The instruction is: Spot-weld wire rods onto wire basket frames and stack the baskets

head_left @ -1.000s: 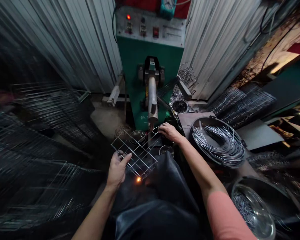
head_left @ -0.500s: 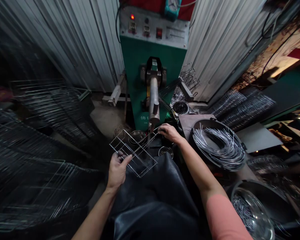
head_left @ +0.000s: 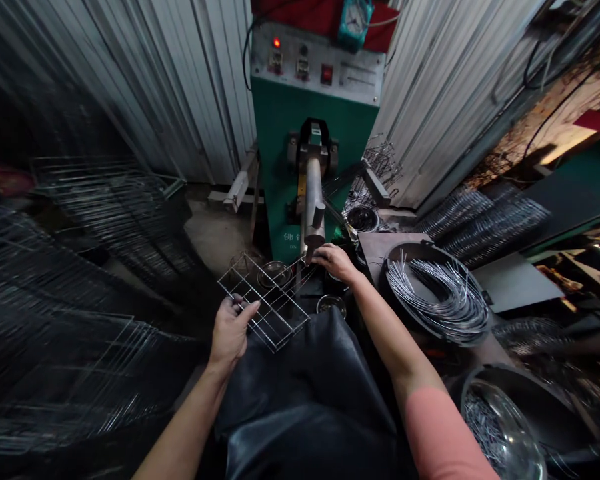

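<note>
I have the wire rack (head_left: 263, 300) just in front of the green machine (head_left: 313, 93), tilted and held out over my dark apron (head_left: 305, 393). The hands are apart, one at each end of it. The left hand (head_left: 230, 333) is closed around the rack's near side, its fingers hooked among the wires. The right hand (head_left: 333, 262) sits at the far end, just beside the machine's steel arm (head_left: 314, 200). It seems to rest on a thin wire, but I can't tell whether it is gripping or only steadying.

The way to work well here is a firm, level hold from the left hand, keeping the wires square below the arm and my fingers clear of its tip.

Two small steel bowls (head_left: 275, 273) sit just below the machine. A black pan of coiled wire (head_left: 435, 293) lies to its right, and stacked wire racks (head_left: 80, 347) lie to its left, dark and blurred. Where the arm's tip meets the rack is hard to make out, and a clear bowl of wire pieces (head_left: 500, 427) is cut off by the frame.
</note>
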`<act>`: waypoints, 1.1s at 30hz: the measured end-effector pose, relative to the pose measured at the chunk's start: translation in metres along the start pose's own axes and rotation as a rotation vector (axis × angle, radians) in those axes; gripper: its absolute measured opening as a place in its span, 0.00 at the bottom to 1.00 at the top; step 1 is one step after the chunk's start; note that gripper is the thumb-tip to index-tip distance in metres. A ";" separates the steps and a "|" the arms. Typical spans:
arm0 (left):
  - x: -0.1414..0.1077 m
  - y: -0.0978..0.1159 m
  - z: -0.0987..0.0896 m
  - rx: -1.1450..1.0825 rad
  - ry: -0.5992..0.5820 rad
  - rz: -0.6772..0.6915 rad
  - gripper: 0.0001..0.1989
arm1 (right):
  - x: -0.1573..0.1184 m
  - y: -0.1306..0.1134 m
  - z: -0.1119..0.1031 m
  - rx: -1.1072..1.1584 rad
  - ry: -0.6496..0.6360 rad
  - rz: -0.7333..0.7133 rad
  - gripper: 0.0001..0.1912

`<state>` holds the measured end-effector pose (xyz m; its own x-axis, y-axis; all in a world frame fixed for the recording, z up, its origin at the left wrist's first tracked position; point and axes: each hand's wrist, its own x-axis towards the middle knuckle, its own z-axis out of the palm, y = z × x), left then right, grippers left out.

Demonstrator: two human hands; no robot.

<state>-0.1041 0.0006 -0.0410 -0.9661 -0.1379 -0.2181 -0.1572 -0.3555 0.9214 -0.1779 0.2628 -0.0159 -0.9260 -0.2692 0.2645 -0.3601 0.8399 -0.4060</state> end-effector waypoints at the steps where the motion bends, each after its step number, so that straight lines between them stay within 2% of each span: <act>1: 0.001 0.000 0.000 -0.006 -0.002 -0.007 0.23 | 0.001 0.001 0.000 0.007 -0.002 0.004 0.06; 5: 0.004 0.000 -0.002 -0.005 -0.002 -0.020 0.25 | 0.002 0.002 0.000 0.059 -0.009 0.025 0.05; 7: 0.002 -0.004 -0.002 0.021 -0.008 -0.014 0.24 | -0.010 -0.001 -0.001 0.111 0.053 0.058 0.09; 9: -0.002 -0.010 0.001 0.037 0.001 0.004 0.23 | -0.033 -0.008 0.002 0.212 0.177 0.153 0.13; 11: -0.007 -0.019 0.008 0.027 0.031 0.030 0.22 | -0.066 -0.020 0.009 0.365 0.288 0.307 0.17; 14: -0.014 -0.032 0.025 -0.015 0.068 0.058 0.22 | -0.113 -0.042 0.029 0.587 0.272 0.482 0.21; 17: -0.017 -0.039 0.042 -0.038 0.076 0.095 0.21 | -0.137 -0.060 0.048 0.680 0.274 0.543 0.23; 20: -0.019 -0.042 0.055 -0.048 0.059 0.089 0.20 | -0.134 -0.060 0.057 0.668 0.382 0.615 0.22; 24: -0.016 -0.044 0.065 -0.075 0.021 0.067 0.19 | -0.118 -0.040 0.057 0.628 0.462 0.644 0.20; 28: -0.009 -0.045 0.072 -0.089 0.007 0.090 0.18 | -0.107 -0.026 0.057 0.612 0.481 0.620 0.19; 33: 0.000 -0.043 0.078 -0.094 -0.007 0.088 0.19 | -0.099 -0.019 0.062 0.589 0.470 0.636 0.18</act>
<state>-0.1133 0.0878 -0.0552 -0.9768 -0.1660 -0.1354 -0.0525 -0.4274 0.9025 -0.0867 0.2439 -0.0884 -0.8732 0.4736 0.1151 0.0728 0.3602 -0.9300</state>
